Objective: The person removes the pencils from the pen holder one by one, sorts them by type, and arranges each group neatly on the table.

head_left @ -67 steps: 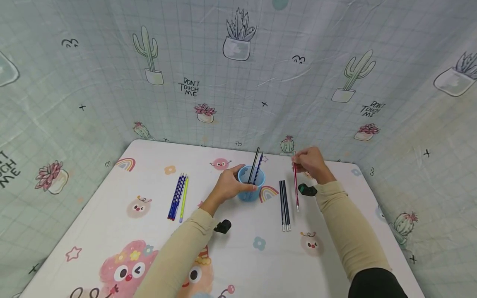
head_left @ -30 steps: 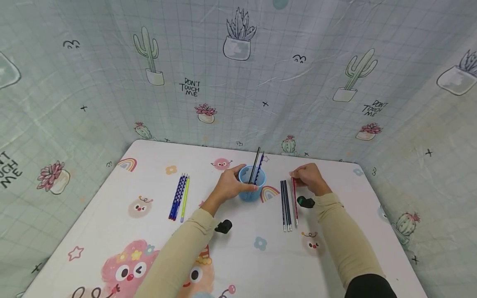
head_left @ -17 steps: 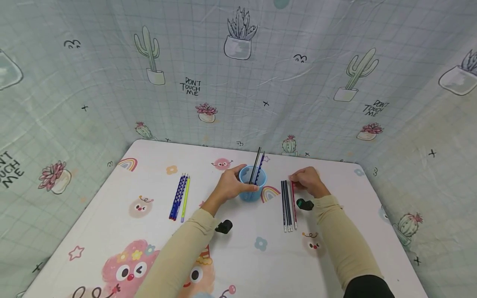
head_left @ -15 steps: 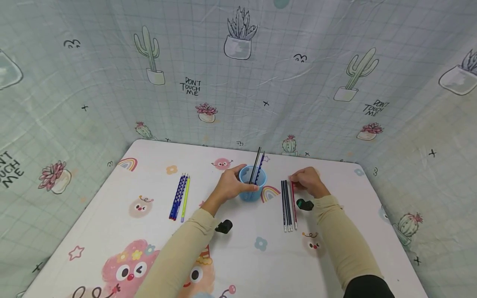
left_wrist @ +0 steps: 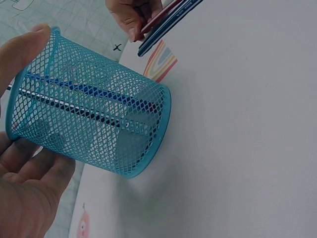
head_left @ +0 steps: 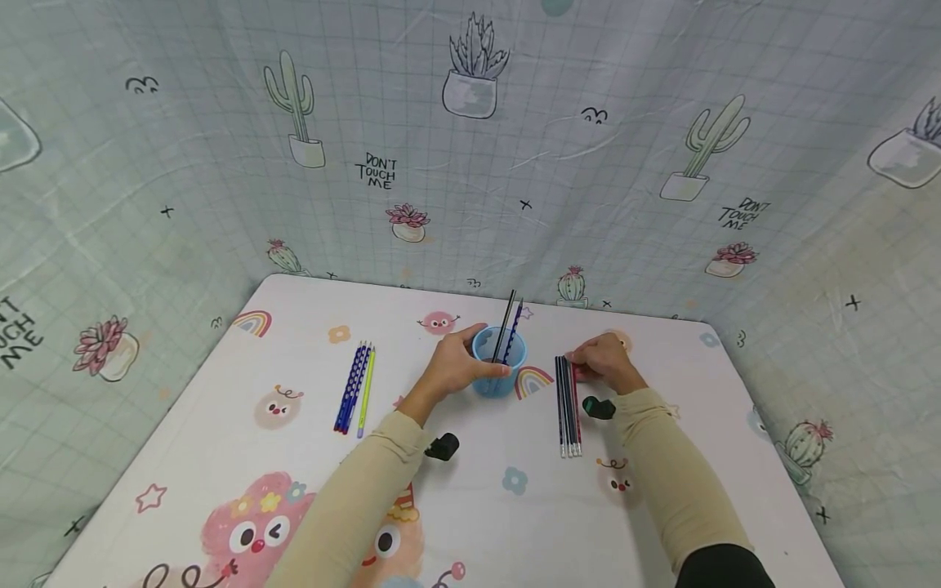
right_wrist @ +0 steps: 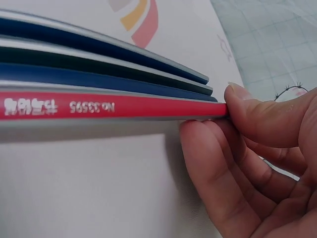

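My left hand [head_left: 456, 366] holds a light-blue mesh pencil cup [head_left: 498, 387], fingers and thumb around its upper part. Two pencils [head_left: 505, 335], one dark and one blue patterned, lean inside; the left wrist view shows them through the mesh of the cup [left_wrist: 94, 111]. My right hand [head_left: 606, 361] pinches the far end of a red pencil [right_wrist: 148, 106] between thumb and fingers. That pencil lies along the right side of several dark pencils [head_left: 563, 408], their silver ends lined up towards me. In the right wrist view the red pencil sits against the neighbouring blue pencil [right_wrist: 99, 74].
To the left lie several blue patterned pencils [head_left: 351, 388] and a yellow pencil [head_left: 366, 394] side by side. Black wrist devices [head_left: 442, 447] are at both sleeves. A patterned cloth wall [head_left: 470, 188] stands behind the white printed table [head_left: 470, 523].
My right hand has brought the red pencil towards me and left, from apart to against the dark pencils. The left hand and cup stay in place.
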A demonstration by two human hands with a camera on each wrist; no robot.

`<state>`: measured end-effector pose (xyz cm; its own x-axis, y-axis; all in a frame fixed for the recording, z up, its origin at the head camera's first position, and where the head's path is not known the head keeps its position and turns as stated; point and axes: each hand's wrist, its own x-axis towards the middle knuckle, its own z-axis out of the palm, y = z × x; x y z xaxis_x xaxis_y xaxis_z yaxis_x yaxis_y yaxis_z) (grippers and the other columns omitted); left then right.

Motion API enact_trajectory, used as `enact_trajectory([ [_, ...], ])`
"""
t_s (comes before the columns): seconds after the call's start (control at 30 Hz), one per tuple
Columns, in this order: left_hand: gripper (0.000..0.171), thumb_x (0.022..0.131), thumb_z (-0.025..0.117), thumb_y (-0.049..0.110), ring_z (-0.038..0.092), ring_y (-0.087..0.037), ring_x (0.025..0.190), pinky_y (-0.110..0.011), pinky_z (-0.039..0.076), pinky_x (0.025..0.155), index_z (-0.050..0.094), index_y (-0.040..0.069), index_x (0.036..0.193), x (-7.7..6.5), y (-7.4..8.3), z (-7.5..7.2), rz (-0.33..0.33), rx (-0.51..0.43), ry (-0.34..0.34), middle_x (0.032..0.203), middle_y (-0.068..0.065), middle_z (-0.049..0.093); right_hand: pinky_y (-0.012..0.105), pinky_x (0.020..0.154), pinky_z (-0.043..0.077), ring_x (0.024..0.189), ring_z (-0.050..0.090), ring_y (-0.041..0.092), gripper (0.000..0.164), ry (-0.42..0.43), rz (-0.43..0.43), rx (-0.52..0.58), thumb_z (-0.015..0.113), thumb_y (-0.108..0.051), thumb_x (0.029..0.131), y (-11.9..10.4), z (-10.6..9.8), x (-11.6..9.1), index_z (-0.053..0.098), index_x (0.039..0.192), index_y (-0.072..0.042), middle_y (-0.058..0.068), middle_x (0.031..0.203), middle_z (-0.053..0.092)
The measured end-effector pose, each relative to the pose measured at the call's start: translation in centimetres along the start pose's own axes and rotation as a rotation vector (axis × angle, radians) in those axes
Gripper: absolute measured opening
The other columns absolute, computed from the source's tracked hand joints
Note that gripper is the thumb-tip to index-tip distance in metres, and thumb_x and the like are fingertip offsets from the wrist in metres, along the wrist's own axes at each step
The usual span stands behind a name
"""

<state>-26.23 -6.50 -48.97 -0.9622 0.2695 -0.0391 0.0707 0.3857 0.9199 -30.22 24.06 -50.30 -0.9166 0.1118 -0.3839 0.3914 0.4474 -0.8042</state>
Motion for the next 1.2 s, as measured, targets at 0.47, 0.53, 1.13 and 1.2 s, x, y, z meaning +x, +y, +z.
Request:
enact_trajectory([
  [0.47,0.089,0.075,0.095,0.038,0.064,-0.03,0.129,-0.053,0.054,0.11,0.054,0.017,0.151,0.1,-0.1,0.3,0.017,-0.032,-0.011,0.145,-0.007,0.065,0.022,0.056,0.058,0.058,0.064,0.01,0.023,-0.004,0.007,-0.008,0.076,-0.007,0.093,0.1,-0.1,-0.5,0.072,0.109,0.009,0.002,0.073,0.069],
  [0.53,0.088,0.075,0.095,0.038,0.063,-0.031,0.129,-0.054,0.054,0.11,0.055,0.018,0.151,0.1,-0.2,0.3,0.019,-0.035,-0.014,0.145,-0.009,0.065,0.022,0.055,0.058,0.057,0.064,0.01,0.023,0.001,0.0,0.0,0.076,-0.006,0.093,0.2,-0.2,-0.5,0.072,0.11,0.01,0.001,0.072,0.069],
  [1.13,0.089,0.075,0.095,0.036,0.065,-0.034,0.127,-0.052,0.055,0.109,0.055,0.013,0.151,0.0,-0.4,0.2,0.055,-0.045,-0.02,0.141,-0.011,0.067,0.026,0.069,0.064,0.067,0.071,0.01,0.034,-0.049,-0.115,0.052,0.076,-0.015,0.096,-0.8,0.6,-1.7,0.069,0.123,0.005,0.009,0.093,0.077],
  [1.2,0.089,0.075,0.095,0.037,0.065,-0.033,0.127,-0.052,0.055,0.109,0.055,0.014,0.151,0.0,-0.4,0.2,0.052,-0.039,-0.014,0.142,-0.01,0.067,0.028,0.072,0.065,0.069,0.072,0.01,0.037,-0.064,-0.127,0.067,0.076,-0.014,0.095,-1.2,1.1,-1.9,0.068,0.126,0.005,0.008,0.093,0.077],
])
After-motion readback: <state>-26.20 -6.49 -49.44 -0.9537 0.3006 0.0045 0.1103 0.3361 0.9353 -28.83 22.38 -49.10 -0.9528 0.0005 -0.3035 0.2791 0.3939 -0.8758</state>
